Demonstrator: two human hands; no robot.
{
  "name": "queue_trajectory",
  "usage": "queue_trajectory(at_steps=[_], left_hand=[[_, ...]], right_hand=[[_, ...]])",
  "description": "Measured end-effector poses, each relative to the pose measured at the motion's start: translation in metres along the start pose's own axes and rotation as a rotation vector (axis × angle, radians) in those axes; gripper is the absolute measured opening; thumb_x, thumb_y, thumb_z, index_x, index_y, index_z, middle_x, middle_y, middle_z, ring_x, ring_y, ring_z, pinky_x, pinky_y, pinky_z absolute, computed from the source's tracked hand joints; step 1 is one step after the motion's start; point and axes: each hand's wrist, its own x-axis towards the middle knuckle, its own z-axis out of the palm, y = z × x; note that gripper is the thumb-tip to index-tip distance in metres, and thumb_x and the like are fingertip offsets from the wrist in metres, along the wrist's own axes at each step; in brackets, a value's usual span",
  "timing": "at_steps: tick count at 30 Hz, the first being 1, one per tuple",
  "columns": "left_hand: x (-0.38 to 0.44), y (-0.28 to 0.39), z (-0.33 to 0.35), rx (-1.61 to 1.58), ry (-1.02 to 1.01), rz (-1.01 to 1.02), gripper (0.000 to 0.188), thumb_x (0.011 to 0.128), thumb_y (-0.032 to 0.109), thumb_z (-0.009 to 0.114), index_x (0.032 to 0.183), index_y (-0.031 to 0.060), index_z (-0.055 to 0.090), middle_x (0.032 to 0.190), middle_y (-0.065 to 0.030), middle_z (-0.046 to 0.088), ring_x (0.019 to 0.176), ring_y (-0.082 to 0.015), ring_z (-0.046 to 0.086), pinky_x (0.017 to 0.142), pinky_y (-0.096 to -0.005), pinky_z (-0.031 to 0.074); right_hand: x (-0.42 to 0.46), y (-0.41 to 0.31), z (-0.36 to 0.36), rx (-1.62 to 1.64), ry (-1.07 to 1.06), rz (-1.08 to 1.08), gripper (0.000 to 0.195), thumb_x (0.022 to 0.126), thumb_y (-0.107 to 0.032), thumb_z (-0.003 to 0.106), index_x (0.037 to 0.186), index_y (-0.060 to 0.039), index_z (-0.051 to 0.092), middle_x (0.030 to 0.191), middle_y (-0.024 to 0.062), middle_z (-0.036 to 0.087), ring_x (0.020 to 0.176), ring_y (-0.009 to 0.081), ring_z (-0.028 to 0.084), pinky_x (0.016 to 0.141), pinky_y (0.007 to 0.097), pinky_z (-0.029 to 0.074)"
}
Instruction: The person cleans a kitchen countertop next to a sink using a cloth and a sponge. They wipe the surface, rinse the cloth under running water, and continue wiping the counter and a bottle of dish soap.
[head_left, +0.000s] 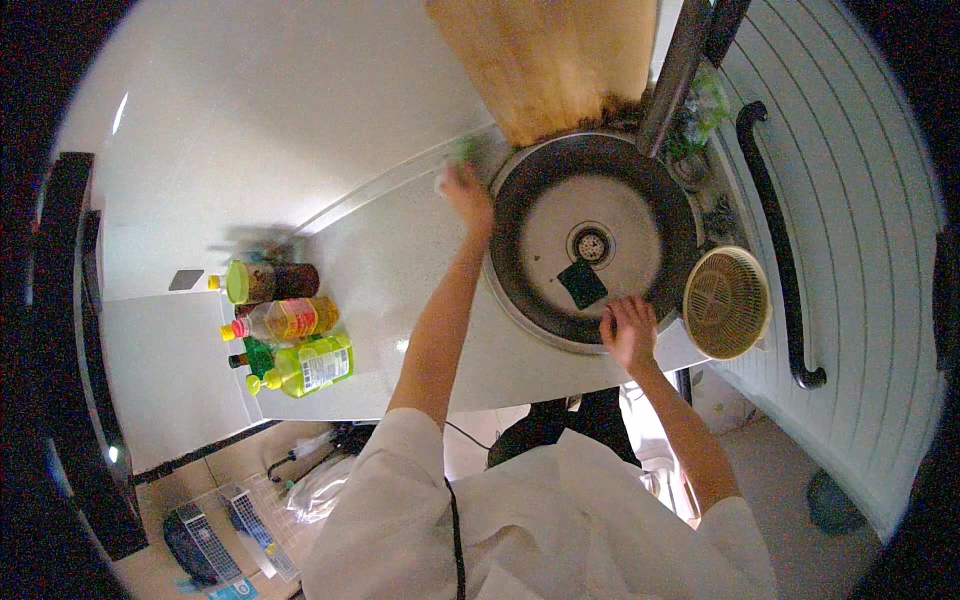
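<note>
My left hand (466, 196) reaches over the counter beside the far left rim of a round metal sink (525, 315). It is blurred, close to a blurred green thing (469, 150) and a small whitish patch, and I cannot tell whether it grips either. My right hand (631, 334) is over the near right rim of the sink, its thumb apart from the fingers and nothing visible in it. A dark scouring pad (582, 283) lies on the sink bottom next to the drain strainer (591, 244), a short way from my right fingers.
A plastic colander (727, 304) sits right of the sink. Behind it stands a wooden board (562, 67); a dark bar (675, 82) slants over the far right rim. Several bottles, including a yellow-green pump bottle (319, 366), stand left on the counter (367, 262). A black handle (780, 247) juts out right.
</note>
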Motion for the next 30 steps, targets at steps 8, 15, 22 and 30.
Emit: queue_trajectory(at_steps=[8,15,22,30], left_hand=[[-0.008,0.039,-0.026,0.548,-0.451,0.724,0.030,0.074,0.015,0.054,0.103,0.0058,0.050,0.103,-0.0157,0.051,0.100,-0.0309,0.046,0.085,-0.0464,0.034],[0.022,0.045,-0.037,-0.401,0.360,-0.096,0.021,0.077,0.010,0.050,0.096,0.0017,0.053,0.099,-0.0188,0.050,0.095,-0.0312,0.046,0.080,-0.0420,0.036],[-0.003,0.049,0.025,0.407,-0.034,0.543,0.030,0.071,0.011,0.053,0.102,0.0113,0.054,0.111,-0.0150,0.043,0.103,-0.0340,0.038,0.089,-0.0431,0.030],[0.009,0.036,0.004,0.694,-0.227,0.714,0.028,0.068,0.015,0.056,0.096,0.0126,0.058,0.108,-0.0092,0.047,0.103,-0.0313,0.041,0.085,-0.0472,0.033]], right_hand=[[0.002,0.003,-0.002,0.013,0.075,0.009,0.011,0.069,-0.012,0.053,0.076,-0.0039,0.055,0.076,0.0100,0.055,0.078,0.0275,0.050,0.068,0.0386,0.039],[-0.002,0.004,0.003,0.013,0.038,0.009,0.015,0.068,-0.014,0.053,0.078,-0.0039,0.055,0.078,0.0103,0.055,0.078,0.0288,0.050,0.069,0.0402,0.040],[0.000,0.005,-0.004,0.057,-0.023,0.020,0.011,0.067,-0.013,0.054,0.074,-0.0045,0.055,0.075,0.0096,0.055,0.075,0.0286,0.050,0.067,0.0405,0.040],[-0.007,0.013,0.004,0.019,-0.115,0.071,0.013,0.065,-0.018,0.056,0.073,-0.0074,0.055,0.073,0.0108,0.054,0.071,0.0297,0.051,0.065,0.0409,0.041]])
